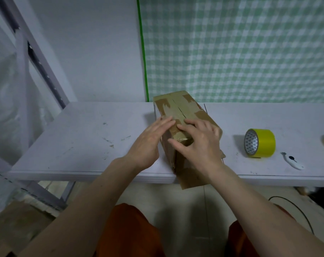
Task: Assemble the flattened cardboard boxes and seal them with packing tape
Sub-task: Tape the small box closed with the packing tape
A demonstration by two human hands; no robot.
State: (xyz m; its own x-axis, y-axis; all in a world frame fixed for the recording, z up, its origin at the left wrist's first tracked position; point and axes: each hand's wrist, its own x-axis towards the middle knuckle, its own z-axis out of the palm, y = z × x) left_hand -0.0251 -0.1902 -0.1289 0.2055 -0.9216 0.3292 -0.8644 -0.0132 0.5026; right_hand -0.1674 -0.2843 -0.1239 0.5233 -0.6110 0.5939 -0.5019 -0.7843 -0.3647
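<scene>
The left hand (148, 143) lies flat, fingers straight, on the brown, tape-patched cardboard box (183, 115), which overhangs the table (87, 138) edge. The right hand (200, 143) presses its taped seam, fingers relaxed. Further right: yellow tape roll (260, 143).

1. Single head view, looking forward and down from above the table's (94, 138) near edge.
2. It sits close, facing the far wall.
3. Near bottom, the person's own forearms and lap fill the frame.
</scene>
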